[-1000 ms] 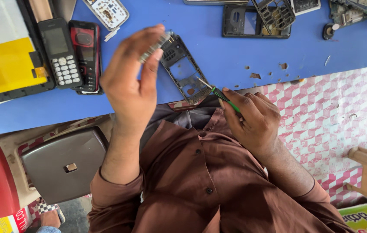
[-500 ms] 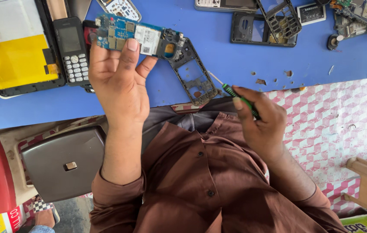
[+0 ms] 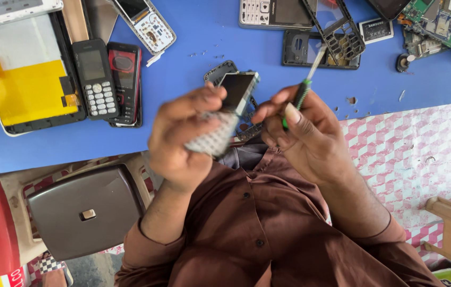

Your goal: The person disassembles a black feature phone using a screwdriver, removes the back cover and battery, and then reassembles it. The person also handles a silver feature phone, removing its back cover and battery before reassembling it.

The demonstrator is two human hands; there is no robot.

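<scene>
Just above the brown shirt, centre of the frame, the left hand [image 3: 183, 141] has its fingers wrapped round a phone board [image 3: 225, 114], dark screen end up, pale keypad end down in the palm. Its long axis runs from lower left to upper right, tilted toward the other hand. Right hand [image 3: 302, 135] sits just beside it, fingers pinched narrow on a green-handled screwdriver [image 3: 304, 87], shaft pointing up and away toward the top of the frame, not at the board. So the board lies left of that tool, very near; the tip is the far end.

On the blue counter [image 3: 193, 32] behind: two whole keypad phones side by side at upper left, one black [image 3: 93, 77], one red and black [image 3: 123, 82]. One yellow-backed panel [image 3: 29, 85] at far left. One empty black frame [image 3: 337, 32] at top centre-right, one green circuit board [image 3: 440, 26] at the upper right corner. One grey stool [image 3: 84, 210] sits lower left
</scene>
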